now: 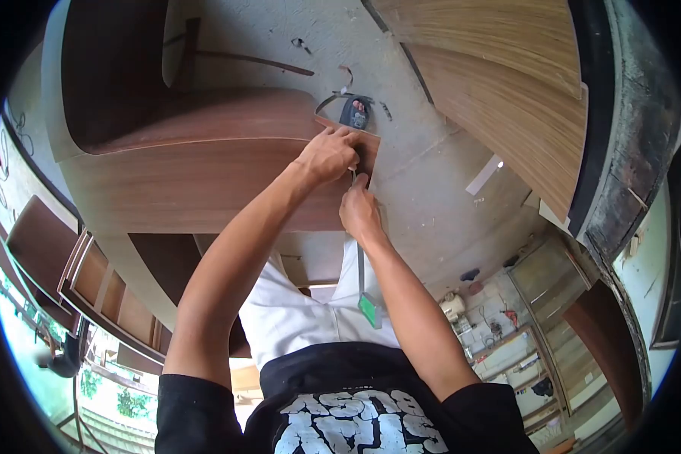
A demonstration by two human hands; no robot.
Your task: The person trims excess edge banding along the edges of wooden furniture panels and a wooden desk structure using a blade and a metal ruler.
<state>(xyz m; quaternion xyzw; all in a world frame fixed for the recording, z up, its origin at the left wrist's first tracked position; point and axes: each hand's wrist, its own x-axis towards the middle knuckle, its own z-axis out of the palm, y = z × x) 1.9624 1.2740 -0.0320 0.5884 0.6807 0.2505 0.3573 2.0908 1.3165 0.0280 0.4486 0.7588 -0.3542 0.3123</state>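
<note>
My left hand (327, 157) rests at the end of a brown wood-grain panel (234, 185), its fingers curled near the corner. A small pale bit shows under these fingers, but what they grip is hidden. Just below, my right hand (361, 210) is closed close to the panel's end. A thin grey strip (361, 261) runs down from it to a green block (369, 310), which hangs in front of my white trousers. A short dark length shows between the two hands. The panel belongs to a large curved brown furniture piece (204, 113).
Large curved wood-grain panels (507, 98) stand at the upper right. On the grey floor (424, 181) lie a pale strip (484, 174), thin offcuts and scraps. A sandalled foot (357, 112) shows beyond the panel. Shelves with tools (507, 340) are at lower right, brown cabinet parts (113, 287) at left.
</note>
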